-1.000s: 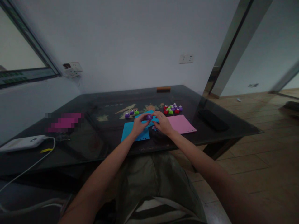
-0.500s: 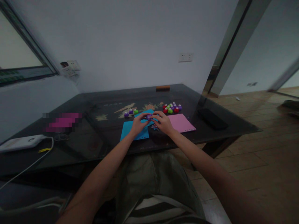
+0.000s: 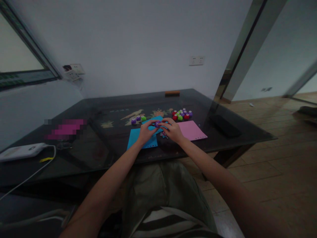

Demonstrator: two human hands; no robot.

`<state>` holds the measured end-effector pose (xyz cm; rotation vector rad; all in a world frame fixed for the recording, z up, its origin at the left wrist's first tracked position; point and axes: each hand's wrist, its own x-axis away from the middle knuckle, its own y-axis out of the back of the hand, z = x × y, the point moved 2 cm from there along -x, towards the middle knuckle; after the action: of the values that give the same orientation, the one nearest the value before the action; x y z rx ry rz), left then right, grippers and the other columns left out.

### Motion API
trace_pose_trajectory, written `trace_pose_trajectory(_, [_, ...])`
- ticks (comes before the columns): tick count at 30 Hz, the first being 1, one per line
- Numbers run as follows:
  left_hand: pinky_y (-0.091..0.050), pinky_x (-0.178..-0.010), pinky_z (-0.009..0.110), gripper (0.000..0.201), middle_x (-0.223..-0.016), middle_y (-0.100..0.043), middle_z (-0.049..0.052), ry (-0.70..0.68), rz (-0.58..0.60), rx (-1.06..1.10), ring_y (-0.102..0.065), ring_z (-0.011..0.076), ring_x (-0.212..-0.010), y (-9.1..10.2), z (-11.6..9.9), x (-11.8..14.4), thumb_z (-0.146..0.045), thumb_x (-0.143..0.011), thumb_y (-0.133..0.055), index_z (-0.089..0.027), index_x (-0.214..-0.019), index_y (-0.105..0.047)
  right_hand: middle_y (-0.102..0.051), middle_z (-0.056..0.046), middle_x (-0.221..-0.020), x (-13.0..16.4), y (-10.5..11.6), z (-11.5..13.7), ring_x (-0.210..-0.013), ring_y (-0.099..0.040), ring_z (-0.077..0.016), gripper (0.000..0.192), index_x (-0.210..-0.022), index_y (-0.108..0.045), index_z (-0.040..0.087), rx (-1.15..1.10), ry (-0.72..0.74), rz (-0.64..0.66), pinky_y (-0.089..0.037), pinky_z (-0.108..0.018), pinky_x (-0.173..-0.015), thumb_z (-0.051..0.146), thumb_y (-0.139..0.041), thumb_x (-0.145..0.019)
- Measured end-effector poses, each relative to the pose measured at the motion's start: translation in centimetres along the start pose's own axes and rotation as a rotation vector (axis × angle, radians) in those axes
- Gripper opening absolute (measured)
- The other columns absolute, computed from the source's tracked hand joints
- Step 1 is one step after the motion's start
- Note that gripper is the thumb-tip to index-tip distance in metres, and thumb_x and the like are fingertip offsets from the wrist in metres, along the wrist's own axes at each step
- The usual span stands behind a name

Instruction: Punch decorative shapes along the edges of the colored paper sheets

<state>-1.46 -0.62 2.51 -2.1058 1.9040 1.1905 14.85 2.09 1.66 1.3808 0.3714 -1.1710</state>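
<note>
Change first: over the last second my right hand (image 3: 173,130) has closed in on the purple piece (image 3: 158,124). A second ago its fingers stood a bit apart from it; now the fingertips are on its right side. My left hand (image 3: 146,133) has hardly moved. The loose pieces show no change. My read: both hands are busy with this one piece, some fiddly fingertip work, and it isn't set down yet. Can't tell what exactly the fingers do to it; too small.

Landmark: pink sheet (image 3: 190,130). The purple piece is left of it, held up off the bench (image 3: 109,145), between my two hands. Left hand grips it with thumb and fingers from its left side; right hand pinches it from the pink sheet's side.

Rest, same landmark. Small bits (image 3: 163,135) lie just left of the sheet, below my right hand. Blue sheets (image 3: 134,135) lie farther left, partly under my left hand. Mixed cluster of red, green and purple pieces (image 3: 180,117): just beyond its far edge. Smaller group, purple and green (image 3: 138,118): well to its left, farther back. Black slab (image 3: 225,125): to its right, apart.
</note>
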Motion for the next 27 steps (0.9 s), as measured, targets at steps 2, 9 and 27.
trace_pose_trajectory(2, [-0.050,-0.084,0.029,0.027,-0.101,-0.068,0.006,-0.037,-0.013,0.000,-0.064,0.0166,-0.090,0.0,0.0,0.0,-0.027,-0.077,-0.063,-0.019,-0.103,-0.063,-0.059,-0.008,-0.105,0.0,0.0,0.0,-0.101,-0.054,-0.0204,0.025,-0.107,-0.066,0.026,0.001,0.008,-0.003,-0.047,-0.034,-0.087,0.029,-0.048,-0.090])
trace_pose_trajectory(9, [-0.052,-0.078,0.030,0.025,-0.095,-0.071,0.006,-0.155,-0.055,-0.033,-0.066,0.0165,-0.082,-0.1,0.6,-0.1,-0.031,-0.077,-0.064,-0.018,-0.100,-0.065,-0.059,-0.009,-0.100,0.0,0.0,0.3,-0.097,-0.055,-0.0205,0.025,-0.105,-0.066,0.022,0.014,0.043,-0.026,-0.048,-0.035,-0.084,0.028,-0.045,-0.091])
trace_pose_trajectory(27, [-0.053,-0.080,0.032,0.029,-0.094,-0.072,0.006,-0.169,-0.133,-0.107,-0.067,0.0187,-0.084,0.0,2.0,0.1,-0.031,-0.075,-0.067,-0.017,-0.100,-0.067,-0.059,-0.011,-0.106,-0.4,-0.9,-0.3,-0.102,-0.053,-0.0230,0.026,-0.110,-0.061,0.019,-0.095,0.078,0.058,-0.045,-0.041,-0.092,0.030,-0.048,-0.090])
